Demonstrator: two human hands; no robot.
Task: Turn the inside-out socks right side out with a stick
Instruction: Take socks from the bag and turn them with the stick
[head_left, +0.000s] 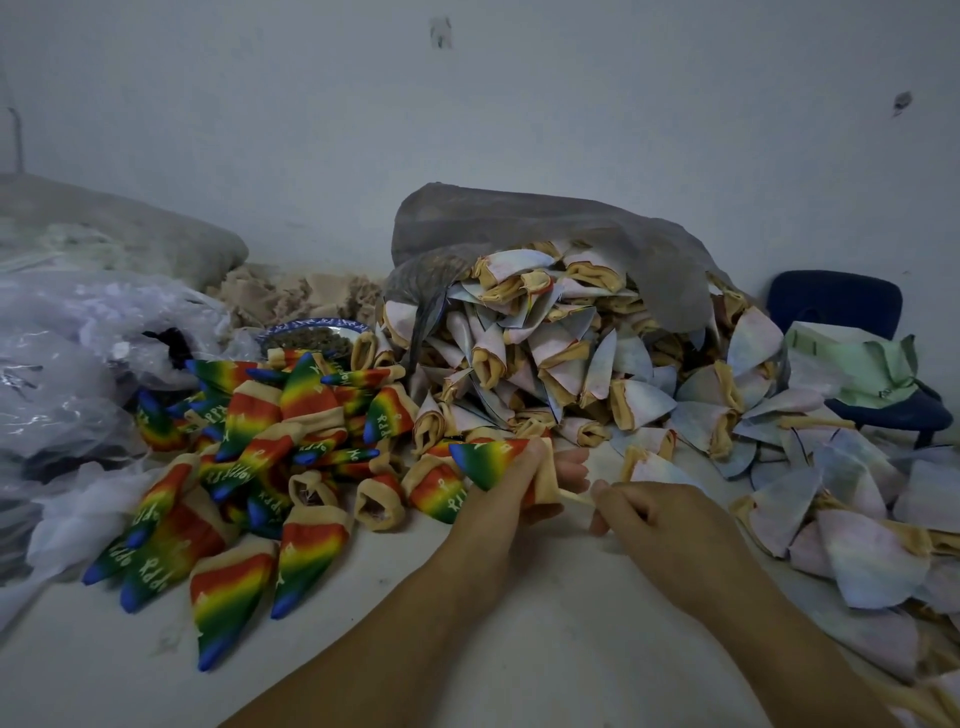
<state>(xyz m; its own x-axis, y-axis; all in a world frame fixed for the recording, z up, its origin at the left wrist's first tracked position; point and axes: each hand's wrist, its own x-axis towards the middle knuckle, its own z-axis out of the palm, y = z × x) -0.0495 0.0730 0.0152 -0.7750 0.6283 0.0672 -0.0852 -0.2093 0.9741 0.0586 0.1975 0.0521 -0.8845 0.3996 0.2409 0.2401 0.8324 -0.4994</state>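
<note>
Rainbow colours run across the sock (485, 461) that we hold in our left hand (498, 501). The fingers are curled round its tan cuff and the blue toe points left. A thin pale stick (574, 496) comes out of the cuff towards our right hand (649, 519), which pinches its near end. How far the stick reaches inside the sock is hidden. Both hands hover over the white table (519, 649), just in front of the two heaps.

White lettering runs along the socks in the rainbow heap (249, 467) to the left. On several we can read "Happy", mostly upside down or partly folded away. The other letters are too small and blurred to make out.

The pale heap (571, 364) to the right shows washed-out pink and blue cloth with tan cuffs. It spills from one grey bag (519, 223), which covers its back. More of these socks trail down the right side, cut off by the frame edge.

We count one sock in hand, one stick and two heaps. The rainbow heap has well over a dozen socks, and the pale one has too many to count. One bowl (311, 332) with a blue patterned rim sits behind the rainbow heap, its contents dark and unclear. Clear plastic bags (78, 338) are crumpled at the left. One blue chair (836, 301) stands at the right with green cloth (872, 369) on it.
</note>
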